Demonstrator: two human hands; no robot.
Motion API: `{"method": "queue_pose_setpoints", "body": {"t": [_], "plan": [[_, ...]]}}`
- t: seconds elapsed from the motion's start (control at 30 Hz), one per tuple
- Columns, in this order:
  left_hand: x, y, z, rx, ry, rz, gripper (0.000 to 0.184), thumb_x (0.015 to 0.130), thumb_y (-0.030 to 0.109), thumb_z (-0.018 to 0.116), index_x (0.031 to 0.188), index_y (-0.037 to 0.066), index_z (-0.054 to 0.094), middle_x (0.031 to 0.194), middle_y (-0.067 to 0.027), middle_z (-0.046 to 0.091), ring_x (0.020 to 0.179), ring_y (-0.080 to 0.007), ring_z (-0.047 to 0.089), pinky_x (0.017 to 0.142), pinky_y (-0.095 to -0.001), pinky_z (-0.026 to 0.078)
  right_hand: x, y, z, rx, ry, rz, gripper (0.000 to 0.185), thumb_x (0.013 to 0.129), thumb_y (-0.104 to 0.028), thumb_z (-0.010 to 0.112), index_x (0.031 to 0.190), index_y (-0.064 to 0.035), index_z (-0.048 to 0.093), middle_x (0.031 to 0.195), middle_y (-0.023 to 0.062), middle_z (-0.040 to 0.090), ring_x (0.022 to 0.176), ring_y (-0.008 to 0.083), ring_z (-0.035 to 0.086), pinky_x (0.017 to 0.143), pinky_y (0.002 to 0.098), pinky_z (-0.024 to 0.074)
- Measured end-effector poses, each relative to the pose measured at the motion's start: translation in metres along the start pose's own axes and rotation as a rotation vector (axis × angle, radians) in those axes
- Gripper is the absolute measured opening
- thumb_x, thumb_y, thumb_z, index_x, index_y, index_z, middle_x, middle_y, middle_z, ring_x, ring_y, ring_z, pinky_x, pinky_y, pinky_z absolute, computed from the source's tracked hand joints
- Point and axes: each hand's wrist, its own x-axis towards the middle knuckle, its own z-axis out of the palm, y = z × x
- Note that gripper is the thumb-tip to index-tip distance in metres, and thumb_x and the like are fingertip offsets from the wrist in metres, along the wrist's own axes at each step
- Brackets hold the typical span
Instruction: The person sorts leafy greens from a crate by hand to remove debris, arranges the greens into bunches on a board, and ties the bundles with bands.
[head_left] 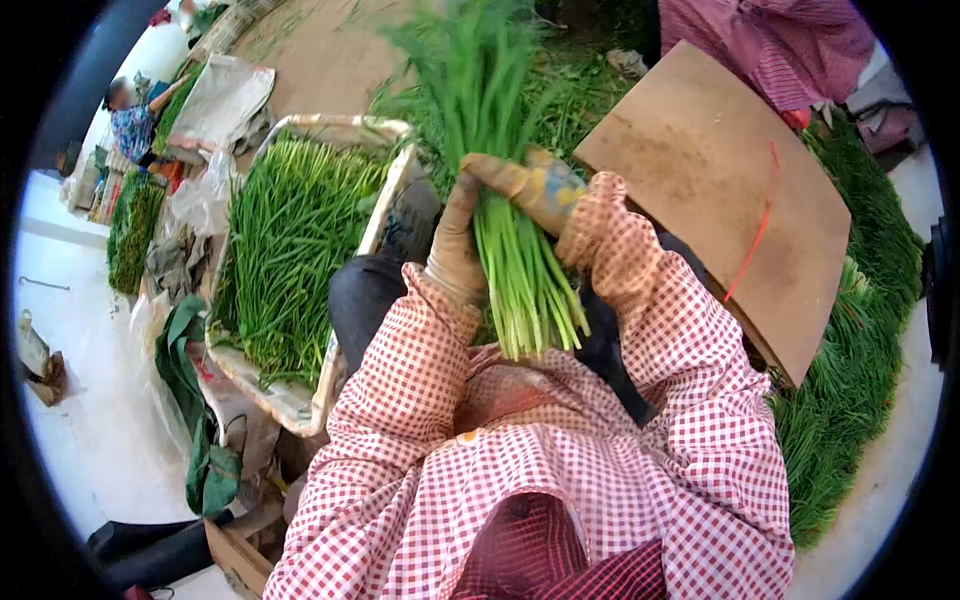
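A bunch of green chives [515, 260] is held up in front of my chest, its pale cut ends pointing down toward me and its leafy tops away, blurred. My left hand [457, 240], in a dirty pale glove, closes round the bunch from the left side. From the right, my right hand [540, 190], in a glove with yellow and blue stains, grips the same bunch, its fingers reaching across the stems. Both forearms are in red-and-white checked sleeves.
To my left stands a white crate [268, 385] packed with chives. A brown board [720, 200] with a red strip [757, 225] on it lies at my right, beside a large heap of chives [850, 400]. Another person [135, 125] is at the far left. Loose leaves lie ahead.
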Motion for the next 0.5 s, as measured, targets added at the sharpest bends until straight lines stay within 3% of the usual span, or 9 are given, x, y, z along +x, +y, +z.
{"method": "queue_pose_setpoints", "body": {"t": [0.07,0.1,0.17,0.2,0.27,0.3,0.37,0.43,0.5], "plan": [[-0.014,0.007,-0.019,-0.013,0.031,0.043,0.06,0.083,0.037,0.07,0.13,0.006,0.048,0.124,-0.0123,0.057,0.113,-0.0268,0.056,0.1,-0.0425,0.045,0.016,0.01,0.011,-1.109,0.03,-0.514,0.053,0.088,-0.049,0.057,0.104,-0.0001,0.065,0.092,0.0179,0.065,0.086,0.0294,0.063,0.08,0.0375,0.0497],[-0.02,0.008,-0.028,-0.019,0.045,0.079,0.057,0.084,0.033,0.07,0.129,0.006,0.049,0.123,-0.0123,0.057,0.113,-0.0271,0.056,0.1,-0.0429,0.045,0.019,0.015,0.016,-1.108,0.015,-0.503,0.053,0.088,-0.049,0.057,0.104,-0.0001,0.065,0.092,0.0179,0.065,0.086,0.0294,0.063,0.08,0.0375,0.0497],[-0.026,0.012,-0.035,0.041,0.091,0.206,0.061,0.082,0.043,0.07,0.127,0.006,0.051,0.121,-0.0116,0.058,0.111,-0.0278,0.057,0.099,-0.044,0.046,0.014,-0.001,0.043,-1.491,0.029,-0.256,0.06,0.089,-0.057,0.051,0.106,-0.0019,0.064,0.093,0.0202,0.063,0.092,0.0332,0.061,0.083,0.0415,0.0485],[-0.032,0.013,-0.037,0.025,0.086,0.177,0.055,0.082,0.036,0.07,0.125,0.007,0.052,0.12,-0.0105,0.059,0.111,-0.0277,0.057,0.098,-0.0442,0.047,0.024,0.011,0.041,-1.558,0.018,-0.336,0.061,0.09,-0.059,0.047,0.112,-0.0034,0.061,0.095,0.0191,0.062,0.094,0.0334,0.059,0.084,0.0439,0.048],[-0.037,0.016,-0.04,-0.139,0.068,0.138,0.047,0.08,0.012,0.066,0.125,0.008,0.051,0.113,-0.0058,0.062,0.102,-0.022,0.061,0.091,-0.0418,0.051,0.021,0.007,0.041,-1.531,-0.076,-0.43,0.06,0.091,-0.057,0.046,0.115,-0.0039,0.059,0.099,0.0188,0.061,0.096,0.032,0.059,0.084,0.0423,0.0482],[-0.038,0.019,-0.044,-0.143,0.07,0.142,0.047,0.08,0.012,0.066,0.125,0.008,0.051,0.113,-0.0058,0.062,0.102,-0.022,0.061,0.091,-0.0418,0.051,0.017,0.003,0.039,-1.5,-0.163,-0.522,0.058,0.092,-0.055,0.046,0.118,-0.0043,0.058,0.104,0.0185,0.06,0.099,0.0306,0.059,0.085,0.0407,0.0483],[-0.038,0.029,-0.052,-0.286,-0.091,0.176,0.048,0.079,0.009,0.063,0.125,0.006,0.05,0.108,-0.0039,0.063,0.094,-0.0188,0.063,0.088,-0.0395,0.053,0.011,-0.004,0.03,-0.405,-0.185,-0.018,0.058,0.093,-0.05,0.047,0.134,-0.0089,0.046,0.124,0.015,0.052,0.117,0.0272,0.051,0.092,0.0391,0.0468],[-0.038,0.035,-0.059,-0.281,-0.048,0.22,0.052,0.078,0.006,0.062,0.127,0.005,0.047,0.101,-0.0025,0.063,0.088,-0.0172,0.063,0.084,-0.0382,0.053,-0.004,-0.003,0.006,-0.396,-0.093,0.072,0.066,0.09,-0.053,0.05,0.139,-0.0106,0.039,0.127,0.015,0.052,0.117,0.0302,0.052,0.093,0.0425,0.0461],[-0.036,0.04,-0.06,-0.394,-0.145,0.242,0.056,0.077,0.006,0.063,0.129,0.005,0.044,0.095,-0.0016,0.061,0.085,-0.0171,0.063,0.082,-0.0378,0.054,-0.023,0.015,-0.005,-0.353,-0.254,0.171,0.074,0.088,-0.059,0.052,0.141,-0.0104,0.037,0.129,0.0168,0.051,0.115,0.0316,0.053,0.095,0.0443,0.0451]]}}
